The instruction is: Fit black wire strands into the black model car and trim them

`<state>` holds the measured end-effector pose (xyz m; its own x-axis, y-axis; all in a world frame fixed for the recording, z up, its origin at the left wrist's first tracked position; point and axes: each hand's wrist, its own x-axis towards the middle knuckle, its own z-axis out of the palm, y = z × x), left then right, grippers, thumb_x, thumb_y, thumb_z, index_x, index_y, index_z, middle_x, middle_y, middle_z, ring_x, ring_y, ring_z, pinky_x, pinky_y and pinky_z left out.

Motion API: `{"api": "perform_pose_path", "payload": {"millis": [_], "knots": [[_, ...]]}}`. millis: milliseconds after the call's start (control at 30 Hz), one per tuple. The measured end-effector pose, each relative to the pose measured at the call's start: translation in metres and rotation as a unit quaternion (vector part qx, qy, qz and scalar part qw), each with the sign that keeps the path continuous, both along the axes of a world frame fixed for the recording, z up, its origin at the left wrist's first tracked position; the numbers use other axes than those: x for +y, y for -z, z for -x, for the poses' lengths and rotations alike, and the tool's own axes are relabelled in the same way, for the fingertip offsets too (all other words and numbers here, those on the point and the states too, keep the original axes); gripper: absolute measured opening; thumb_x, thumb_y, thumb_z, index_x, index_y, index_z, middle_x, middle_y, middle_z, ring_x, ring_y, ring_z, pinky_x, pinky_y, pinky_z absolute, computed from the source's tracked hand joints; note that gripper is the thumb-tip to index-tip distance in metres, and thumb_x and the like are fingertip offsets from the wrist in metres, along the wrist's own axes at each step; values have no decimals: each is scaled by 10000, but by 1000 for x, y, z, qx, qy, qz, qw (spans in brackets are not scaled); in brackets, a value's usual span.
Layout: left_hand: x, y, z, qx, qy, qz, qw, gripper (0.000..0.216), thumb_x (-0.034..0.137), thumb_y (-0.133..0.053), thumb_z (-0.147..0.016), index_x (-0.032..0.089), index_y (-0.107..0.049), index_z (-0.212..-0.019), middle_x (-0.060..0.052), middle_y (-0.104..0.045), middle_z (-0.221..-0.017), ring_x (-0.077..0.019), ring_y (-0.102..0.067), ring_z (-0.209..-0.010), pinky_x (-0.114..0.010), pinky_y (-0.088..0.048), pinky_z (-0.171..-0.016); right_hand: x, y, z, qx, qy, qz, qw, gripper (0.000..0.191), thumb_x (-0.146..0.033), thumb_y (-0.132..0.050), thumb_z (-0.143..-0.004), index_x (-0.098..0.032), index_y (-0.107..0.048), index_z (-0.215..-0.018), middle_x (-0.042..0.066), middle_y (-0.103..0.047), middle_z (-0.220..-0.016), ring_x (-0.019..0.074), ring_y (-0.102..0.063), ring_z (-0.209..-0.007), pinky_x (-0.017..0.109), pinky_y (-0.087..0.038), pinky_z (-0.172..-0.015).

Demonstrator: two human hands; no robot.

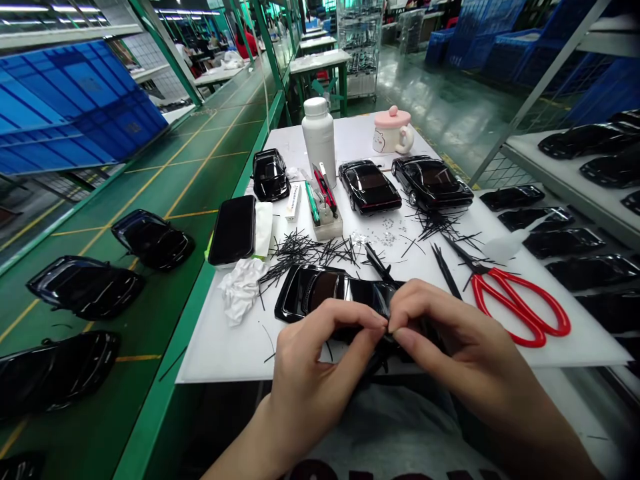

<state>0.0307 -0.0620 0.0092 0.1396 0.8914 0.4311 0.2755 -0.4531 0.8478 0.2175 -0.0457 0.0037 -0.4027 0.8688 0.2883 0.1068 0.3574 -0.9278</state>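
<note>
My left hand (325, 353) and my right hand (445, 333) meet fingertip to fingertip above a black model car (325, 287). Both pinch thumb against forefinger; whatever lies between the tips is too small to make out. The car rests on the white table (225, 363), its near side partly covered by my hands. Beyond it lie a pile of thin black strips (305, 248) and a black pointed tool (377, 261). To the right are black tweezers (446, 272) and red-handled scissors (525, 303).
Crumpled tissue (243, 290) and a phone (232, 230) lie at left. Behind stand a pen holder (329, 227), a white bottle (319, 137), a lidded mug (393, 133) and more model cars (370, 187). Cars also sit on the green conveyor (150, 240) and the right-hand rack (580, 237).
</note>
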Motion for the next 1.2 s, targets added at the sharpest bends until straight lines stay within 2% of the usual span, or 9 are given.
{"api": "perform_pose_path", "payload": {"millis": [133,233,433,600,767,1000,1067,1133,1200], "knots": [[-2,0,0,-25,31,2,999,258,-18,-666,-876,229,-595,-900,59,-718,-912,-51,-730,-879,-101,-579,-831,-1,1,-2,34,-33,76,996,121,-208,-560,-1004,-286,-583,-914,-25,-537,-878,123,-543,-807,213,-458,-659],[-3,-1,1,-31,14,1,999,253,-5,-663,-888,224,-558,-862,58,-706,-908,-46,-716,-864,-108,-570,-828,-4,1,-4,56,-47,98,992,113,-239,-579,-1000,-287,-595,-899,-25,-547,-868,126,-543,-804,208,-469,-675],[-4,-2,4,-37,-30,-3,999,274,15,-680,-888,218,-511,-815,61,-717,-889,-46,-716,-838,-114,-578,-796,-7,4,-2,43,53,55,996,143,-190,-613,-980,-331,-629,-994,-36,-567,-886,99,-543,-763,171,-460,-653],[-5,-1,3,-22,-11,-29,999,288,-1,-691,-873,210,-508,-803,48,-733,-922,-54,-734,-872,-126,-592,-831,-5,4,0,16,28,28,999,167,-177,-665,-943,-324,-634,-1017,-37,-549,-873,99,-527,-719,203,-453,-634],[-5,-2,2,-14,2,-42,999,296,-8,-706,-851,209,-512,-797,31,-750,-929,-67,-749,-839,-123,-596,-770,-5,2,-2,30,21,16,999,134,-171,-671,-938,-296,-631,-963,-38,-554,-859,95,-526,-708,204,-448,-610],[-4,-6,1,-22,55,24,998,283,39,-712,-837,217,-507,-758,-1,-757,-858,-126,-745,-761,-207,-603,-692,-8,1,-4,25,16,24,999,74,-210,-684,-935,-268,-652,-901,-18,-574,-811,115,-544,-691,217,-468,-589],[-4,-8,0,-22,51,56,997,274,46,-697,-836,218,-505,-744,-1,-742,-822,-132,-727,-744,-221,-588,-684,-6,5,-16,26,70,30,997,119,-236,-734,-898,-294,-685,-990,-8,-609,-840,130,-585,-712,229,-509,-615],[-3,-8,-1,-41,45,94,994,267,56,-680,-842,220,-499,-735,3,-722,-796,-129,-698,-724,-226,-571,-677,3,14,-39,43,213,0,976,285,-237,-782,-857,-318,-685,-1113,16,-654,-960,150,-640,-827,257,-557,-744],[-1,-8,-2,-83,41,138,986,267,83,-674,-858,220,-482,-733,6,-694,-776,-128,-665,-713,-235,-559,-687,19,25,-70,54,404,-71,910,448,-195,-805,-827,-312,-645,-1229,70,-636,-1202,175,-641,-1055,309,-523,-953]]}}
